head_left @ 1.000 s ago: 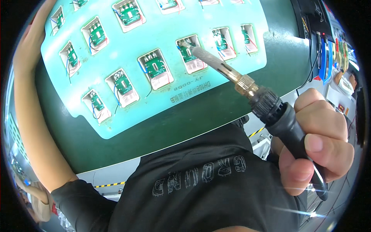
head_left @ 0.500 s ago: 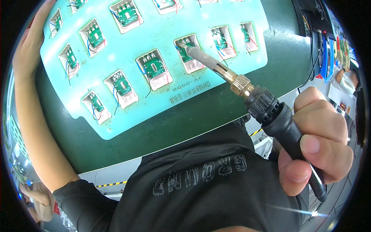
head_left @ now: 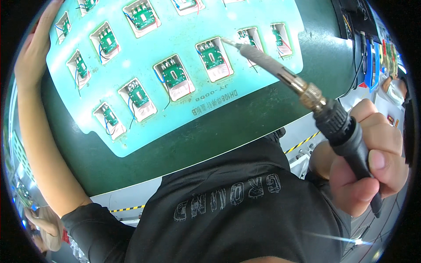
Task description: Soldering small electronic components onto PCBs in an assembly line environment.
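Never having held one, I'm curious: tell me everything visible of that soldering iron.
The soldering iron has a black, plastic-looking handle, a ribbed black collar, a knurled brass-coloured nut and a grey, slotted metal barrel narrowing to a thin tip. The right hand grips the handle, whose end pokes out below the fingers. It slants up and leftward, its tip over the turquoise plate, beside a recess holding a green circuit board; whether it touches is unclear.
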`<move>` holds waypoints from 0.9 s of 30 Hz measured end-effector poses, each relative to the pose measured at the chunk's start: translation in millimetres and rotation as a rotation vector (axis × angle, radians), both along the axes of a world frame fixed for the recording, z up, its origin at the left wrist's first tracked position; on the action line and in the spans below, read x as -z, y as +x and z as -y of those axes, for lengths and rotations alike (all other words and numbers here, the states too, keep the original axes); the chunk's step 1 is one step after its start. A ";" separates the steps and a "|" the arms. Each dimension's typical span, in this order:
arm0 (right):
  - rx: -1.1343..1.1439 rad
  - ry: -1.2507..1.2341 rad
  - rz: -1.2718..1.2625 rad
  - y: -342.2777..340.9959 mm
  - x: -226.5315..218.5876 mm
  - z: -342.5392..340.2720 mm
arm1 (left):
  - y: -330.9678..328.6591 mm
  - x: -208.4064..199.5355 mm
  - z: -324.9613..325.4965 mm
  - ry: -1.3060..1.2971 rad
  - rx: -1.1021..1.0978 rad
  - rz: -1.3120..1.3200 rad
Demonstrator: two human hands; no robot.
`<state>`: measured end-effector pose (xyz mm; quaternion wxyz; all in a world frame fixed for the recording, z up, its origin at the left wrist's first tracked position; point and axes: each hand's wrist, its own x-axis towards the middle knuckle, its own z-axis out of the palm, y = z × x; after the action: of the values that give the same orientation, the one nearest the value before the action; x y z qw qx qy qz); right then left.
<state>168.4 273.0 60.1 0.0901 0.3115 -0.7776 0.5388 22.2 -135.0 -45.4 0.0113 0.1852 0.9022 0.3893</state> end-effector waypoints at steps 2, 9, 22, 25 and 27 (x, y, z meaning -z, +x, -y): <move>-0.019 0.043 -0.015 -0.3 -2.3 -13.5 | -0.4 -0.7 -2.8 0.009 -0.022 0.003; 0.035 -0.095 0.041 7.2 -2.3 -39.5 | 6.6 -10.1 -19.9 0.011 -0.051 -0.109; 0.233 -0.276 0.048 13.9 3.1 -54.9 | 9.0 -19.9 -34.1 -0.017 -0.071 -0.165; 0.213 -0.336 0.044 8.5 1.5 -50.8 | 11.5 -21.6 -35.1 -0.023 -0.065 -0.170; 0.208 -0.257 0.047 8.1 -0.1 -43.1 | 12.3 -21.7 -36.5 -0.020 -0.067 -0.174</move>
<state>176.5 316.1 60.2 0.1661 0.2027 -0.7322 0.6286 34.6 -98.5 -23.7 -0.0783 0.1880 0.9094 0.3627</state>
